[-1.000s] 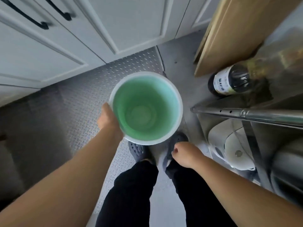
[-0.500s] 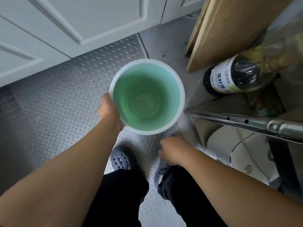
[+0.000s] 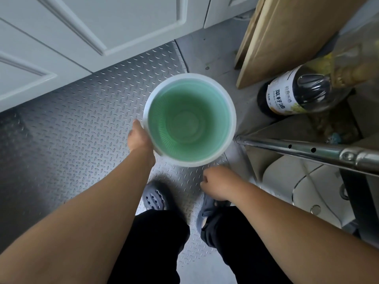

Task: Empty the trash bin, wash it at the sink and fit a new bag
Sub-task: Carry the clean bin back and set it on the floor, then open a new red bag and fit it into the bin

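Observation:
The trash bin (image 3: 189,121) is a round green bin with a white rim, seen from above, with nothing inside and no bag in it. It hangs upright over the floor. My left hand (image 3: 139,138) grips its rim on the left side, fingers hidden behind the wall. My right hand (image 3: 217,185) hangs just below and right of the bin, apart from it, with fingers loosely curled and nothing in them.
White cabinet doors (image 3: 102,33) stand ahead. A checker-plate mat (image 3: 71,124) covers the floor. On the right are a wooden board (image 3: 287,37), a dark oil bottle (image 3: 291,95), a metal rack rail (image 3: 307,150) and a white appliance (image 3: 297,187) under it. My feet (image 3: 155,197) stand below the bin.
The view has drifted so the cabinets sit higher. My left hand has kept its grip on the bin. My right hand has shifted left, closer under the bin.

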`<state>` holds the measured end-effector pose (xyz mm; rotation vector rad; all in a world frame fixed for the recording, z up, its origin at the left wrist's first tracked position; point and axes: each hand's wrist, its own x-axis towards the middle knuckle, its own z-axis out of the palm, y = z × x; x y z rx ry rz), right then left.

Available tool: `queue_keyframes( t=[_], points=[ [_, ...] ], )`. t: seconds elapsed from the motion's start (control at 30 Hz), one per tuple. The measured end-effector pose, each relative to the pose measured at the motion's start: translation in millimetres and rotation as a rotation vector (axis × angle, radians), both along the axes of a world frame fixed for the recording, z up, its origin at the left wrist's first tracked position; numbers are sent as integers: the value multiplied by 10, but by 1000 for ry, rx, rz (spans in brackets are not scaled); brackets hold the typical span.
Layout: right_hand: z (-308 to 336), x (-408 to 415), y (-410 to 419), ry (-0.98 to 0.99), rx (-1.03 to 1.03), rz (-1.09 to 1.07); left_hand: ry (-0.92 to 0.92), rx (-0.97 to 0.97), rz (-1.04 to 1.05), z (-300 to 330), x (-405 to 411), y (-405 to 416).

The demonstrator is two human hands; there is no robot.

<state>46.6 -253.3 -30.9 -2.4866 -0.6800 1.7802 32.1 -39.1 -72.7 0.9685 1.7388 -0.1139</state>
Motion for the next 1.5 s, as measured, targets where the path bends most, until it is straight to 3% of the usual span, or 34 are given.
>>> queue_keyframes(
  t=[0.13, 0.3, 0.5, 0.7, 0.87, 1.0, 1.2, 1.37, 1.5],
  points=[
    [232, -76, -58, -60, 36, -56, 173, 134, -338, 281, -341, 86],
    [878, -220, -65, -15, 38, -120, 255, -36, -794, 981, -901, 15],
    [2192, -349, -31, 29, 96, -177, 247, -21, -946, 2505, -1251, -139],
    [3653, -526, -258, 60, 127, -223, 282, -35, -1300, 4124, -1449, -309],
    [4619, -737, -648, 25, 131, -203, 262, -21, -1424, 5045, -1649, -316],
    [5020, -860, -851, -39, 53, -312, 248, 4, -1555, 5374, -1645, -185],
    [5215, -1279, -949, -116, -13, -646, 245, 36, -1849, 5607, -1508, 106],
    [5313, -1658, -932, -167, -17, -890, 217, -70, -1955, 5620, -1372, 316],
    [5356, -1948, -962, -152, -39, -1004, 198, 41, -1906, 5557, -1090, 262]
  ],
)
